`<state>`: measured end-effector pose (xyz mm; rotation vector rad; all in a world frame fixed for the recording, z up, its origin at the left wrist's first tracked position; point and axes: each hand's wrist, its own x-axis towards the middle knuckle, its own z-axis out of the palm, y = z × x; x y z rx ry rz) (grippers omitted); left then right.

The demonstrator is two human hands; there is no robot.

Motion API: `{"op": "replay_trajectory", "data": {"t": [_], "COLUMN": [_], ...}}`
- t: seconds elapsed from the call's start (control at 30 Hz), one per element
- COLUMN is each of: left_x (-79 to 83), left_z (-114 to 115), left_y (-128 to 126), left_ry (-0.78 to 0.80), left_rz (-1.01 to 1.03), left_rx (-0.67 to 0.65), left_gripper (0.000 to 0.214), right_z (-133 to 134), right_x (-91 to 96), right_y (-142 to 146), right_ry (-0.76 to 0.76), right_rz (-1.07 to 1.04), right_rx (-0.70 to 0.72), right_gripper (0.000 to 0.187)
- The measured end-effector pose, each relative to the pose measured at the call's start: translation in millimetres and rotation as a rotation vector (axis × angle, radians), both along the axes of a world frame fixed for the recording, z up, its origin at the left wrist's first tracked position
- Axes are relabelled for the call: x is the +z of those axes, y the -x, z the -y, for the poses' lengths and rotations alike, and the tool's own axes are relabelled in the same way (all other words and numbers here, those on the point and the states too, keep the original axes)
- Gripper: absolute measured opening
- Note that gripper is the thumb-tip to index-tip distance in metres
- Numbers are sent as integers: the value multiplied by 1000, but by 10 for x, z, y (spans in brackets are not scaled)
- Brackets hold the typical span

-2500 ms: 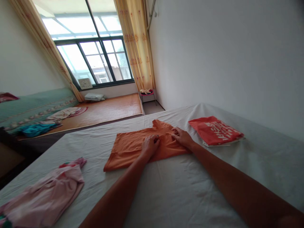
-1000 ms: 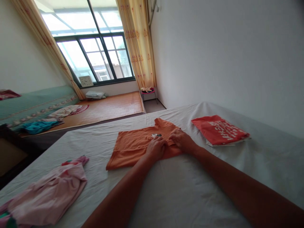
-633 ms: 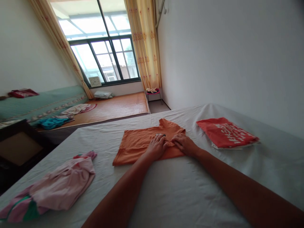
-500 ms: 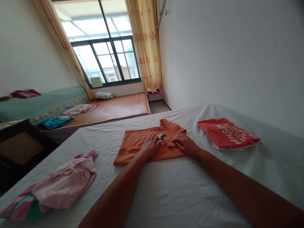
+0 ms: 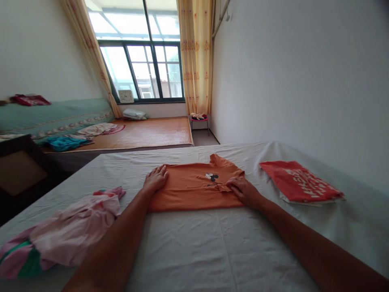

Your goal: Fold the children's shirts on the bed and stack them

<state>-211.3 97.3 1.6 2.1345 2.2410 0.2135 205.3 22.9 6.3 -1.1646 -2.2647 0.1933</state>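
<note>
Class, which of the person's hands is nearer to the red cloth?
Right. The right hand, on the orange shirt, is just left of the red cloth; the left hand is farther left, at the shirt's edge.

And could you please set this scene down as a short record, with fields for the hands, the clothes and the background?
Left hand: flat on the left end of the orange shirt
Right hand: bent over the shirt's right end; whether it pinches the cloth is unclear
Shirt print: black-and-white cartoon figure
Right of shirt: red garment with white print, lying flat
Left of shirt: pink garment, bunched, with green patches
Surface: white sheet, wrinkled
Background: window, with a square clock at its lower left
</note>
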Motion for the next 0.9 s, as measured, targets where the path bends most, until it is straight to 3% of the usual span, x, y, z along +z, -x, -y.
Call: {"op": "replay_trajectory", "data": {"t": [0.17,0.3,0.4,0.53,0.7,0.8,0.9], "left_x": [-24,83,153,164,184,292,444], "left_z": [-53,-147,-242,-371,-467,-416,-262], "left_y": [66,107,104,76,69,65,68], "left_ry": [-58,-18,-44,-97,-127,-145,-221], "left_rz": [25,111,170,173,183,185,230], "left_rx": [-28,23,48,-11,-27,-38,-66], "left_gripper": [57,60,56,48,33,25,26], "right_z": [-276,-852,-1281,-1610,-1655,-1539,-1327], "right_x": [257,445,386,191,143,250,406], "right_y": [10,-36,-27,45,114,145,141], "right_ry": [166,167,167,216,386,465,408], "right_rz": [130,69,-14,-66,-173,-276,-486], "right_rx": [28,-190,-362,-393,-291,-174,-118], "right_gripper": [19,19,21,24,12,15,20]}}
